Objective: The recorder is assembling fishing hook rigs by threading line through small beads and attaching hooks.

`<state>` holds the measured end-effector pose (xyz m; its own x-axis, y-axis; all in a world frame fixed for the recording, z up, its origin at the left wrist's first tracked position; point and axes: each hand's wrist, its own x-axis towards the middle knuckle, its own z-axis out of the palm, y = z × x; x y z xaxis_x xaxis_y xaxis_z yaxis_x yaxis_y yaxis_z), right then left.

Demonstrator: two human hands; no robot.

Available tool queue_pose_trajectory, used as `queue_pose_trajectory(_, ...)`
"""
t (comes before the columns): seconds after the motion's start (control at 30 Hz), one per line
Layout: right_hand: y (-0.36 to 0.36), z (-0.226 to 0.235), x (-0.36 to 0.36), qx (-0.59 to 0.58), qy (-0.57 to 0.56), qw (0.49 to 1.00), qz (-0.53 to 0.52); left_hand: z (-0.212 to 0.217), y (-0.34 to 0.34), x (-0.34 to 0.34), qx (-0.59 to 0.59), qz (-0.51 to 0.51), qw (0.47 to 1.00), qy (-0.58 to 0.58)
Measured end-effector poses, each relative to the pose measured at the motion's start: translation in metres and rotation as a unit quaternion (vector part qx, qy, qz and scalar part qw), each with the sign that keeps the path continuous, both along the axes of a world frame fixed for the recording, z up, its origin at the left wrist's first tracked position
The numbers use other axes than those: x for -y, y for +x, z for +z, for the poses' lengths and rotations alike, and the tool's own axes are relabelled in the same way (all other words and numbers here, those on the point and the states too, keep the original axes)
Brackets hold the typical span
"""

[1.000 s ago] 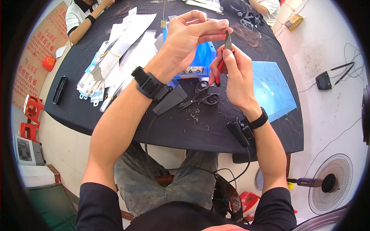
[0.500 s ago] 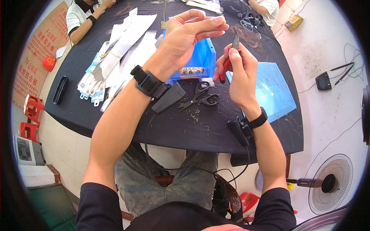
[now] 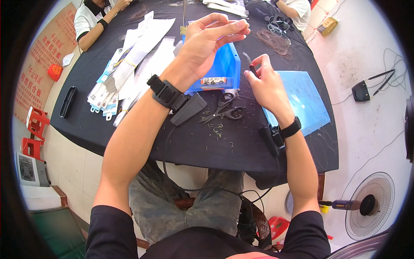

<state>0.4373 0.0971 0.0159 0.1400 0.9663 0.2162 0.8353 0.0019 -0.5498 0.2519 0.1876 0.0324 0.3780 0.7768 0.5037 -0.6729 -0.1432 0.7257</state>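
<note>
My left hand [image 3: 202, 45] is raised over the blue plastic bin [image 3: 233, 69], its thumb and fingertips pinched together. Whatever sits in that pinch is too small to make out. My right hand [image 3: 268, 85] is closed around a pair of pliers [image 3: 253, 69] with red and black handles; the narrow grey jaws point up and away, apart from the left hand. Black scissors [image 3: 222, 113] lie on the table in front of the bin, beside small scattered clippings [image 3: 214, 131]. A small packet [image 3: 213, 80] shows at the bin's front.
White packaging strips [image 3: 123, 71] are piled at left on the black tablecloth [image 3: 194, 151]. A translucent blue sheet [image 3: 304, 103] lies under my right wrist. Loose hair strands [image 3: 274, 42] lie beyond it. Two people sit across the table. A fan [image 3: 370, 205] stands at right.
My right hand has moved slightly down, turning its back upward, and the pliers have tilted away to the left. The left hand has barely shifted, its pinch still held.
</note>
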Motion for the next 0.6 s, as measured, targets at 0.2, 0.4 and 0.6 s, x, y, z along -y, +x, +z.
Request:
queue_pose_trajectory(0.2, 0.002, -0.014, 0.004, 0.104, 0.0, 0.993, 0.048, -0.002, 0.0, -0.001, -0.001, 0.005, 1.0, -0.007)
queue_pose_trajectory(0.4, 0.003, -0.026, 0.002, 0.152, -0.002, 0.987, 0.06, -0.002, 0.001, -0.001, 0.004, -0.008, 1.0, -0.005)
queue_pose_trajectory(0.6, 0.0, -0.002, -0.001, 0.111, 0.115, 0.984, 0.083, -0.003, 0.001, -0.001, 0.011, -0.027, 0.999, 0.019)
